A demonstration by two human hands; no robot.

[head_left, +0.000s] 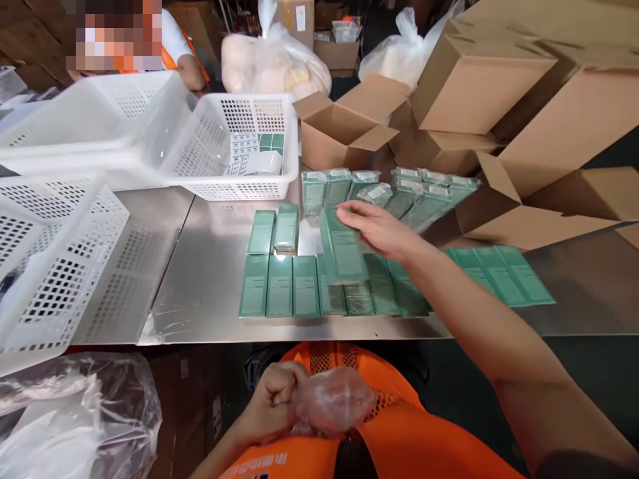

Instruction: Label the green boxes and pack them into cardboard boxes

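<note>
1. Nearest to us, our left hand is closed in a fist against our orange vest, gripping a crumpled wad of clear plastic film.
2. To the lower left we see a loose heap of clear plastic bagging below the table edge.
3. Beyond the vest lies the shiny steel table, where a row of flat green cartons lies side by side near the front edge.
4. Our right hand reaches over that row, fingers loosely curled around one slim green carton, held tilted just above the others.
5. Three more green cartons lie right of our forearm, and two short green cartons sit just behind the row.
6. Further back, a cluster of film-wrapped green boxes stands upright and leaning.
7. On the left we see white perforated plastic baskets; one holds a few small boxes.
8. Farthest back are open brown cardboard boxes, filled plastic bags and another person's arm.
</note>
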